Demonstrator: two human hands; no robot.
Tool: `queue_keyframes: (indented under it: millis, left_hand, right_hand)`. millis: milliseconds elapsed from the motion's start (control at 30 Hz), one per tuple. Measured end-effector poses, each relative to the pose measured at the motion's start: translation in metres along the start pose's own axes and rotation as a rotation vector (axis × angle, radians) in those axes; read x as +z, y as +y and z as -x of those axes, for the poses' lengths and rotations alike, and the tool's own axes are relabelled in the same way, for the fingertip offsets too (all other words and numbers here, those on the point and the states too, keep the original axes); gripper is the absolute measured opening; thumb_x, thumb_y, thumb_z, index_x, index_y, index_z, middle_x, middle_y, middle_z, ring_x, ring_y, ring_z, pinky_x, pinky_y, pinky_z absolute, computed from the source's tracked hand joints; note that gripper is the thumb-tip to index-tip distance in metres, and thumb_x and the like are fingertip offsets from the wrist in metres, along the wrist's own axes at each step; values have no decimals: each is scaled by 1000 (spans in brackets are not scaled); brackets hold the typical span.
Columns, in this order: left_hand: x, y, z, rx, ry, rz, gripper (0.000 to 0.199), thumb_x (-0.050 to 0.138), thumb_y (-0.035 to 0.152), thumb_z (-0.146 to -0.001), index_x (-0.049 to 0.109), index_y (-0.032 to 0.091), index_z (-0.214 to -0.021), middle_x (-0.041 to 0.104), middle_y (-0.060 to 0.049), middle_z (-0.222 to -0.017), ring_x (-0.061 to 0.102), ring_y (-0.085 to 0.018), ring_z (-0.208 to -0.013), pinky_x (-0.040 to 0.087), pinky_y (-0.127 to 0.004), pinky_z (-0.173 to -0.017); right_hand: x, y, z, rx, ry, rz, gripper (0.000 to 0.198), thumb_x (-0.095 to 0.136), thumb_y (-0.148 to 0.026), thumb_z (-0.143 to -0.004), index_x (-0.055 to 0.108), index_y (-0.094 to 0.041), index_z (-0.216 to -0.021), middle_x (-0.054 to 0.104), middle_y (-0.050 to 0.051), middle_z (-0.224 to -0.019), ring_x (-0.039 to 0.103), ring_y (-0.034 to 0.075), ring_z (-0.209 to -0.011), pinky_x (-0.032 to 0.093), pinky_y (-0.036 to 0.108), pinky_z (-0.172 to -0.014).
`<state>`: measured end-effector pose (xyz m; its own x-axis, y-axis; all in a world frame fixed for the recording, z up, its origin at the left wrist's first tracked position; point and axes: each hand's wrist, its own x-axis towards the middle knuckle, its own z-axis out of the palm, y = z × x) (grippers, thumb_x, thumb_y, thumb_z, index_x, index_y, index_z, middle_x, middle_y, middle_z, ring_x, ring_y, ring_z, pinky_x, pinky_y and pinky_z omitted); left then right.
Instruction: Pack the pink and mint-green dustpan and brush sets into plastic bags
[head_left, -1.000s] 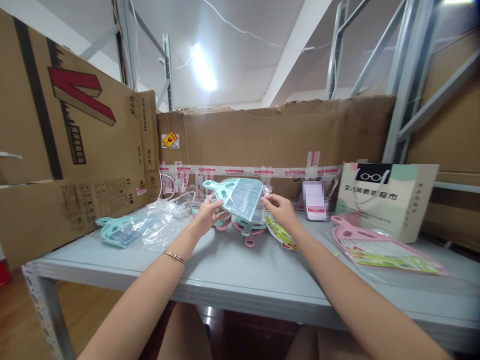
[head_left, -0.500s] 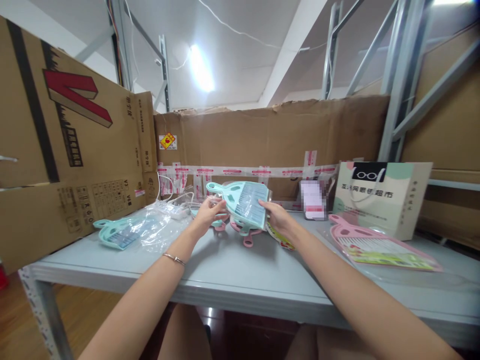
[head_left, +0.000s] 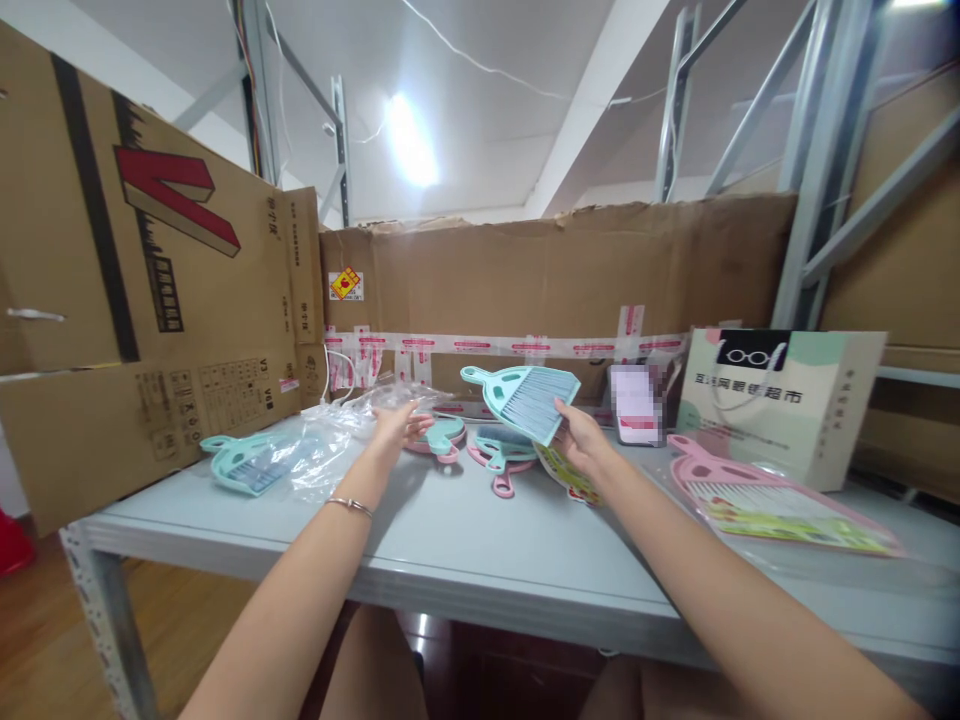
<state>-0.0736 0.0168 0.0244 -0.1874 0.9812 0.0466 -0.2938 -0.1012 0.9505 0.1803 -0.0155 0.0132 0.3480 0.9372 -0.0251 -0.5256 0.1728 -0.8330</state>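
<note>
My right hand [head_left: 581, 440] holds a small teal dustpan with its brush [head_left: 525, 397] lifted above the grey table [head_left: 480, 540], handle pointing left. My left hand [head_left: 394, 428] is off it, fingers spread, hovering over clear plastic bags [head_left: 337, 440] at the middle left. Just behind the hands lies a pile of small pink and teal dustpans [head_left: 480, 450]. A printed green and yellow card [head_left: 566, 470] lies under my right wrist.
Another teal dustpan set in a bag [head_left: 244, 465] lies at the left. A pink dustpan set in a bag [head_left: 765, 495] lies at the right, before a paper gift bag [head_left: 780, 395]. Big cardboard boxes [head_left: 150, 290] wall the left and back. Metal racking stands behind.
My left hand let go of the teal dustpan and moved down left toward the plastic bags. My right hand carried the dustpan a little right and up.
</note>
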Motion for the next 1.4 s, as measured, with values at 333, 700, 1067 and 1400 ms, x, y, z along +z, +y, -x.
queue_keyframes:
  millis: [333, 700, 1067, 1400]
  left_hand:
    - [22, -7, 39, 811, -75, -439, 25, 55, 32, -80, 56, 18, -100, 46, 7, -53, 46, -8, -50, 38, -19, -52]
    - [33, -8, 48, -17, -698, 35, 32, 66, 36, -74, 50, 18, -95, 65, -4, -82, 65, -15, -69, 52, -25, -62]
    - [32, -10, 51, 61, -788, -89, 46, 68, 39, -72, 46, 18, -106, 65, -2, -77, 66, -15, -64, 53, -28, -64]
    - [34, -11, 64, 282, -961, -282, 51, 73, 37, -67, 42, 20, -103, 64, -5, -88, 64, -19, -83, 52, -34, -72]
  right_hand:
    - [9, 11, 11, 18, -61, 43, 12, 51, -20, -87, 58, -18, -77, 64, -1, -57, 60, 13, -49, 53, 29, -57]
    - [13, 15, 16, 14, -331, 172, 13, 59, -29, -81, 57, -17, -83, 68, 6, -74, 64, 17, -64, 53, 33, -66]
    - [19, 21, 27, -1216, -156, 945, 24, 58, -44, -77, 57, -22, -88, 50, 7, -96, 49, 23, -98, 38, 44, -91]
    - [23, 14, 37, -1143, -164, 911, 36, 62, -44, -72, 57, -21, -100, 41, 6, -99, 46, 23, -98, 38, 43, -91]
